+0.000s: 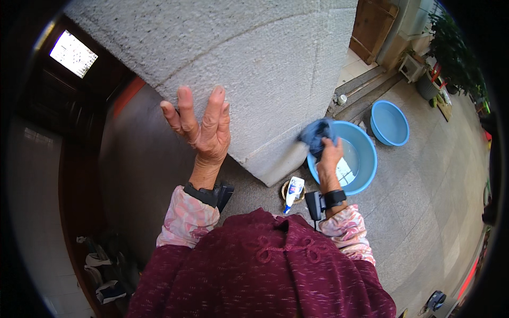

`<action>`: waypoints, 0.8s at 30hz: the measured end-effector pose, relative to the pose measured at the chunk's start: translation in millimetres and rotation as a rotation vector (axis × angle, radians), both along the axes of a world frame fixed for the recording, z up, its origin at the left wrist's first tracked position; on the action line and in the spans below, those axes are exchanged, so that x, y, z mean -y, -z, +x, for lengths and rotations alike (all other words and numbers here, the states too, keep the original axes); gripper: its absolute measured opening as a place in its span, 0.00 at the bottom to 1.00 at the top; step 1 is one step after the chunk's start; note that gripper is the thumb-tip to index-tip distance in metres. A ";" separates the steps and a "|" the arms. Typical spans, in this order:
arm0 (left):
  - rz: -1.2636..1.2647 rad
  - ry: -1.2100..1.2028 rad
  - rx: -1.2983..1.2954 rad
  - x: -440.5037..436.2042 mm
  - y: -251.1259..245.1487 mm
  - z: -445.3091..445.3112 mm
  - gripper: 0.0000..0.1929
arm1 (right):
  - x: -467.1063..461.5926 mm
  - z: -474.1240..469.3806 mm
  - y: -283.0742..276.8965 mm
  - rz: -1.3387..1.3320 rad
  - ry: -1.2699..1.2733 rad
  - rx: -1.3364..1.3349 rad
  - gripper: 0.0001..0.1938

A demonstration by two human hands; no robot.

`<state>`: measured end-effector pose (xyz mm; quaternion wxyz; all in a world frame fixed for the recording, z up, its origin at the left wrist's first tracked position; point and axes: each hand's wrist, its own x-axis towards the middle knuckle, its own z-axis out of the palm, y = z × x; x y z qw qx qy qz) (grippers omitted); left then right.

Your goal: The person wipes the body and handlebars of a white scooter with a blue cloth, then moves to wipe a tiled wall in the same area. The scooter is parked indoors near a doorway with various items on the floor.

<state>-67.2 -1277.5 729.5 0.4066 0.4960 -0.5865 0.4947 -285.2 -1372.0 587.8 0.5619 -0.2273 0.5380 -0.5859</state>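
A dark blue cloth (318, 137) is bunched in my right hand (331, 159), over the near-left rim of a light blue plastic basin (366, 177). The cloth is blurred and lies close to the foot of a grey stone pillar (274, 95); whether it touches the stone I cannot tell. Shallow water shows in the basin, with a bright reflection. My left hand (208, 129) is spread at the pillar's left edge, fingers apart and holding nothing. Contact with the stone is unclear. Between my arms, a white bottle with a blue cap (294, 190) rests on a small round woven basket (284, 190).
A second light blue basin (389, 123) stands to the right on grey floor tiles (429, 190). Beyond it are a potted plant (429, 85) and a wooden door (372, 30). Several shoes (105, 274) lie at lower left, near a dark door (59, 87).
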 end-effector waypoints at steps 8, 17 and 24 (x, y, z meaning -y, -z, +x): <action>0.009 -0.001 0.002 -1.2 -0.2 0.4 0.12 | -50.2 44.4 -45.0 -1.133 -0.789 -0.599 0.14; -0.010 -0.002 -0.001 -1.1 -1.3 -1.9 0.12 | 5.1 23.0 -33.5 -0.398 -0.171 0.327 0.08; -0.024 -0.006 0.019 -3.2 2.1 -1.4 0.12 | 28.2 24.8 -107.9 -0.467 0.125 0.298 0.13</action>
